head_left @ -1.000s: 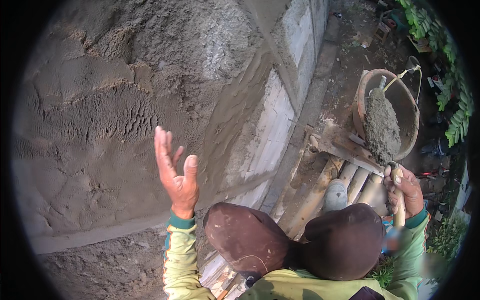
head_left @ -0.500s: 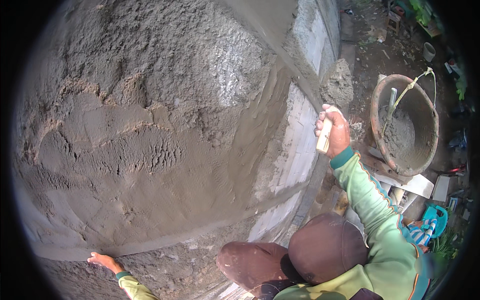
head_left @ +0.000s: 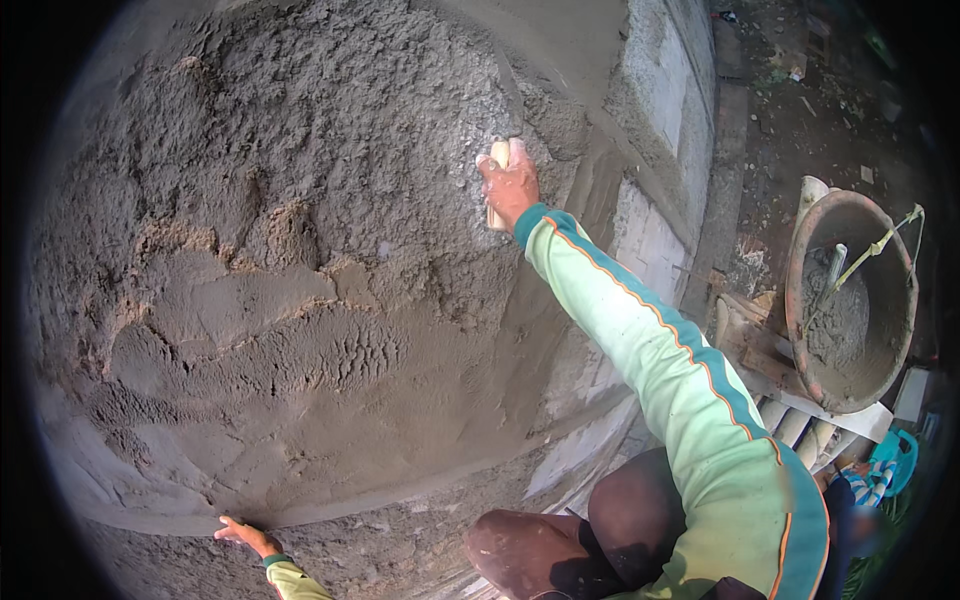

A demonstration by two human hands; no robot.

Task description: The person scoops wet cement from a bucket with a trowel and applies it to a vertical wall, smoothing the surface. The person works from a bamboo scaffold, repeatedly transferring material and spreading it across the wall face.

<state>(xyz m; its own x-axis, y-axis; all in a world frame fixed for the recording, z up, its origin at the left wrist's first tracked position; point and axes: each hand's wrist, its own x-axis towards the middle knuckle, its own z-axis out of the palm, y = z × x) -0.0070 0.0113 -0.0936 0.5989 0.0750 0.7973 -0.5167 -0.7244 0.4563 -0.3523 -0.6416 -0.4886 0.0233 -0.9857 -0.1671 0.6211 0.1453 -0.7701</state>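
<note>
Mortar-coated wall [head_left: 270, 385] fills the left and centre of the view, its surface coarse and lumpy above, smoother toward the lower band. Left hand [head_left: 248, 536] is at the lower edge of that smoother band, fingers extended and grasping nothing visible; whether the fingertips bear on the wall cannot be told. Wooden handle [head_left: 496, 217] stands near upright in the upper middle of view, in front of the wall. Right hand [head_left: 515, 188] has its fingers wrapped around the handle; the working end of the tool cannot be made out. Below, brown-clad knees [head_left: 545, 552] are bent. Green sleeve [head_left: 650, 345], with teal band and orange piping, runs from the right wrist toward the lower right. Farther right, well apart from both hands, a bucket [head_left: 888, 325] contains grey mortar [head_left: 836, 330] and a pale rod [head_left: 837, 262]; a yellowish cord [head_left: 868, 252] is attached at its rim. Light poles [head_left: 795, 422] show just below it. Turquoise object [head_left: 904, 460] is noted at far right, beside a striped cloth [head_left: 877, 481].
</note>
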